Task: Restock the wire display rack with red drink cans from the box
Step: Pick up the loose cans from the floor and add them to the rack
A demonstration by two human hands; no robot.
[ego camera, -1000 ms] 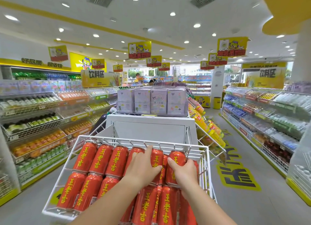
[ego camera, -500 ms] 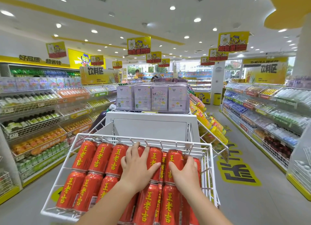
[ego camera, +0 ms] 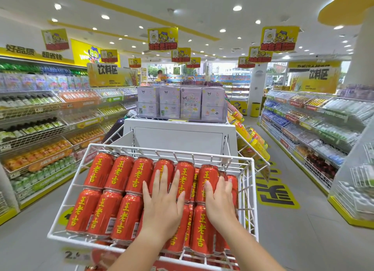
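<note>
A white wire display rack [ego camera: 66,206] tilts toward me, filled with red drink cans [ego camera: 113,189] lying on their sides in two rows, yellow characters facing up. My left hand [ego camera: 164,199] lies flat with straight, spread fingers on the cans in the middle of the rack. My right hand [ego camera: 219,199] lies flat on the cans at the right end, fingers together over a far-row can. Neither hand grips a can. The box is not in view.
Behind the rack stands a white end unit [ego camera: 178,137] topped with lilac cartons [ego camera: 180,102]. Drink shelves [ego camera: 36,129] line the left aisle and more shelves [ego camera: 307,125] the right. Yellow bottles [ego camera: 251,137] hang in a side rack. Grey floor runs along both sides.
Both hands have gone from curled round far-row cans to lying flat on the cans, sliding back toward me. The view has tilted down slightly.
</note>
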